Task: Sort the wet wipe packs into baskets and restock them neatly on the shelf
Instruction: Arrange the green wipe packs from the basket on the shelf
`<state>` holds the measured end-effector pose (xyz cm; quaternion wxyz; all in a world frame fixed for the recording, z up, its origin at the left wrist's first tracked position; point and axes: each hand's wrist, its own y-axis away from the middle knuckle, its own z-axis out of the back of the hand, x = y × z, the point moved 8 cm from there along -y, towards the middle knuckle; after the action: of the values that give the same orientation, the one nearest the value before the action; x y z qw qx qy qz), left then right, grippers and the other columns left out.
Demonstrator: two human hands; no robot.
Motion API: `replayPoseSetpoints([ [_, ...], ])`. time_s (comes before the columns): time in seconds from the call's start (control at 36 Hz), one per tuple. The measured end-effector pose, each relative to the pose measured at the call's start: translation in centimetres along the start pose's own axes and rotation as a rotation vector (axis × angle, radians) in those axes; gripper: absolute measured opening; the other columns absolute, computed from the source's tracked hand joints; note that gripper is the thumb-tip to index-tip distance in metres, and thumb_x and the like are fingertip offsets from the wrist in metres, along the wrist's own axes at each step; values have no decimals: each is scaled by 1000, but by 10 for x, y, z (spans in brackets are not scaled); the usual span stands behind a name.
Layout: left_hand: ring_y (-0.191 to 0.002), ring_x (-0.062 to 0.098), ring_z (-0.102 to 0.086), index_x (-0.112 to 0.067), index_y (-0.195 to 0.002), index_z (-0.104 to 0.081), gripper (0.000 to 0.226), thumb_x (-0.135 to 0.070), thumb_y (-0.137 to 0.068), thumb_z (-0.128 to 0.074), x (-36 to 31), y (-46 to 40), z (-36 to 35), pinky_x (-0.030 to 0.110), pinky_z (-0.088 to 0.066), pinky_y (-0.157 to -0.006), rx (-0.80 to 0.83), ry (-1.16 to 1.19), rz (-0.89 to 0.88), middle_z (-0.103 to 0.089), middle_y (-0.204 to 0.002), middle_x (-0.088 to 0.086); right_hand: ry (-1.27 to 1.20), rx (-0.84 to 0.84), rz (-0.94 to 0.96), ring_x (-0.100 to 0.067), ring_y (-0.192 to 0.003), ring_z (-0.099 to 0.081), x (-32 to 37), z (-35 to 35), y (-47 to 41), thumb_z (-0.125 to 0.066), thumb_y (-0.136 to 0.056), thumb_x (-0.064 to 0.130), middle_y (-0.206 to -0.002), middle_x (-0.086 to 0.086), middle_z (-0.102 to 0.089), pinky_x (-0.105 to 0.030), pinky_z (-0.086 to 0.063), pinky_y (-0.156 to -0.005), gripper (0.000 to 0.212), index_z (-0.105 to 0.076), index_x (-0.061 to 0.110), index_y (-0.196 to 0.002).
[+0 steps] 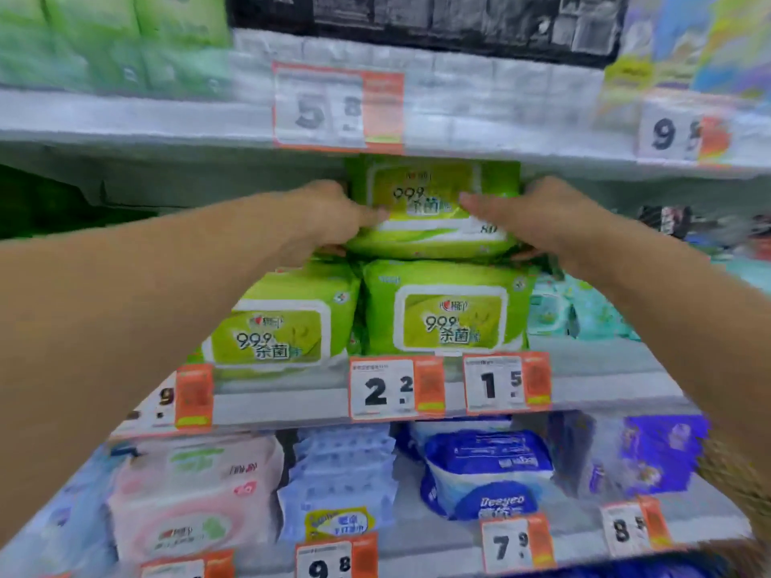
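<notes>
Step in hand: we judge this as seating a green wipe pack on the middle shelf, on top of the green packs already there.
Left grip: our left hand holds the pack's left end, fingers curled onto it, thumb across the front edge.
Right grip: our right hand holds the right end, thumb laid over the front label, fingers wrapped beneath as far as we can tell.
Pack location: between both hands, resting on or just above the right lower pack; blur hides whether they touch.
Long axis: left to right, parallel to the shelf edge, label facing us.
Nearer hand: neither; both sit level at opposite ends.
Neighbours: left lower pack just beside the right one; teal packs to the right.
Obstruction: the upper shelf edge and its price tag hang close over the pack, so headroom looks tight.
Next move needs: an even push straight back, we reckon, keeping the pack flat.
Risk: uneven pressure could tip the stack forward.
</notes>
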<state>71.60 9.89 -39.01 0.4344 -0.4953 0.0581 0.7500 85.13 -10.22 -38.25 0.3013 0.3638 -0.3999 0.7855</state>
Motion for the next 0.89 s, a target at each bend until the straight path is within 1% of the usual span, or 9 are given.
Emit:
replayPoseSetpoints([
  [0.08, -122, 27, -57, -17, -146, -45, 68, -43, -89, -70, 10, -23, -17, 37, -46, -105, -24, -177, -48, -58, -139, 6, 54, 99, -1, -12, -91, -66, -25, -8, -32, -77, -79, 53, -105, 5, -70, -25, -54, -73, 49, -67, 20, -115],
  [0.14, -132, 28, -49, -14, -150, -38, 65, -41, -95, -61, 9, -40, -27, 32, -40, -108, -61, -249, -84, -48, -149, 9, 12, 123, 2, -17, -94, -70, -40, -16, -55, -75, -82, 50, -111, -1, -73, -34, -58, -87, 50, -69, 16, -118],
  [0.31, -132, 31, -48, -13, -147, -41, 51, -38, -103, -48, 15, -89, -34, 30, -40, -99, -116, -581, -61, -47, -149, 13, 136, 210, 100, -20, -110, -65, -52, -42, -112, -78, -83, 36, -126, 3, -67, -36, -50, -103, 54, -62, 21, -133],
  [0.39, -131, 32, -48, -15, -147, -39, 53, -41, -101, -49, 32, -110, -36, 32, -40, -103, -85, -607, -51, -47, -148, 12, 86, 203, 116, -19, -111, -65, -63, -51, -130, -80, -83, 28, -127, 0, -67, -37, -49, -104, 53, -62, 19, -132],
  [0.56, -137, 29, -43, -20, -153, -30, 61, -45, -100, -48, 42, -119, -37, 35, -35, -112, -19, -606, -69, -42, -154, 7, 200, 275, 119, -21, -118, -62, -66, -53, -133, -74, -86, 40, -135, 0, -63, -39, -48, -106, 58, -56, 21, -138],
  [0.69, -121, 31, -57, -17, -141, -48, 52, -47, -98, -52, 4, -60, -11, 29, -44, -92, -130, -625, -117, -55, -141, 9, 527, 134, 9, -30, -109, -56, -53, -24, -84, -59, -90, 62, -135, -16, -56, -32, -42, -79, 73, -49, 6, -137],
  [0.75, -115, 26, -60, -16, -125, -61, 38, -40, -96, -59, -21, 0, 11, 26, -42, -90, -288, -612, -330, -65, -127, 7, 533, -98, 137, -33, -107, -56, -35, -1, -32, -60, -92, 56, -130, -20, -58, -36, -43, -81, 66, -52, 5, -134],
  [0.81, -98, 18, -63, -15, -105, -68, 20, -29, -93, -62, -30, 80, 26, 26, -43, -84, -363, -462, -611, -71, -104, 2, 486, -302, 446, -35, -109, -58, -8, 2, 48, -58, -92, 46, -122, -17, -63, -40, -44, -92, 52, -59, 7, -127],
  [0.89, -84, 12, -58, -13, -96, -66, 11, -21, -90, -62, 23, 180, 14, 26, -44, -76, -155, -449, -675, -68, -92, -2, 441, -174, 841, -33, -104, -58, 12, -53, 169, -56, -94, 31, -111, -11, -65, -42, -44, -91, 30, -65, 10, -113],
])
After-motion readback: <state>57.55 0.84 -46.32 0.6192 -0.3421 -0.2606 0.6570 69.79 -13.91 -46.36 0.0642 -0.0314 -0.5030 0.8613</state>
